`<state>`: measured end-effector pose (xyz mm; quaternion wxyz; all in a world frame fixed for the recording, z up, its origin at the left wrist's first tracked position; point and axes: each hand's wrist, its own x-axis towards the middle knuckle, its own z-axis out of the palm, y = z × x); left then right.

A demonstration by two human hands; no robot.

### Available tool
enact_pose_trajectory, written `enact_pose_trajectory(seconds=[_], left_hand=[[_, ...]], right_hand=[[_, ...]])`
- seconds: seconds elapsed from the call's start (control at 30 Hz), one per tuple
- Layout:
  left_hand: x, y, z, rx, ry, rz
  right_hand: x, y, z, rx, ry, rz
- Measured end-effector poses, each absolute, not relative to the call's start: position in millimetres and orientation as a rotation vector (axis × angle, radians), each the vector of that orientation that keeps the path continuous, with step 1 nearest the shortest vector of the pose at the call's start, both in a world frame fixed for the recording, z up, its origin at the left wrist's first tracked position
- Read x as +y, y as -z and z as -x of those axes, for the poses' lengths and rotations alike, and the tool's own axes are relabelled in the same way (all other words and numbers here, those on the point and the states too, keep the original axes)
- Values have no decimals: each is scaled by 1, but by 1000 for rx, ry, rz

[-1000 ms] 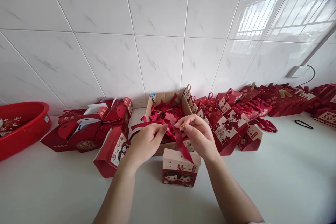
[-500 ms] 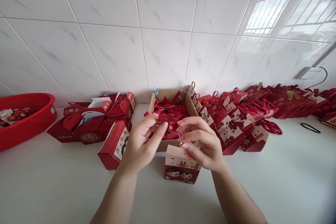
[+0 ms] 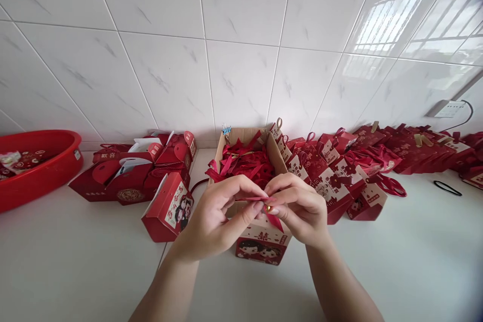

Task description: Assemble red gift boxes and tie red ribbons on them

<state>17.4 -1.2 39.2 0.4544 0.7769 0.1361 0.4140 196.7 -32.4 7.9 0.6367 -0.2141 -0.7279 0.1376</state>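
My left hand [image 3: 219, 219] pinches a thin dark-red paper tag [image 3: 252, 199], seen nearly edge-on, between thumb and fingers. Beside it, touching at the fingertips, my right hand [image 3: 304, 209] pinches a small gold bell [image 3: 268, 208] and a red ribbon [image 3: 275, 222] that hangs below. Where tag and ribbon meet is covered by the fingers. Just under both hands a red and cream gift box [image 3: 260, 252] with two cartoon heads stands on the counter, its top partly hidden. Behind the hands is an open cardboard box [image 3: 279, 148] full of red ribbons [image 3: 247, 163].
Folded red gift boxes [image 3: 132, 181] and an upright one [image 3: 168, 209] stand on the left. Farther left is a red basin [image 3: 71, 161]. Rows of gift boxes [image 3: 335, 181] line the tiled wall on the right, near a black loop [image 3: 447, 188] and a power strip [image 3: 447, 108].
My hands have come together, bringing the bell and ribbon up against the tag. The tag has turned from face-on to nearly edge-on.
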Motion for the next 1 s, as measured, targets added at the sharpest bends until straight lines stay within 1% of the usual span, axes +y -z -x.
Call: enact_pose_trajectory(seconds=[0.27, 0.5, 0.6, 0.73, 1.0], left_hand=[[1, -40, -18, 451, -1120, -2088], [4, -39, -19, 424, -1199, -2154], [5, -37, -20, 386, -1292, -2166], [6, -33, -23, 361, -1403, -2149], [4, -30, -28, 401, -1448, -2145]], right_hand=[[-29, -4, -200, -1670, -326, 453], [-28, -3, -200, -1646, -354, 453], [-28, -2, -200, -1629, -358, 460], [-29, -2, -198, -1613, -301, 488], [-32, -4, -195, -1602, -186, 575]])
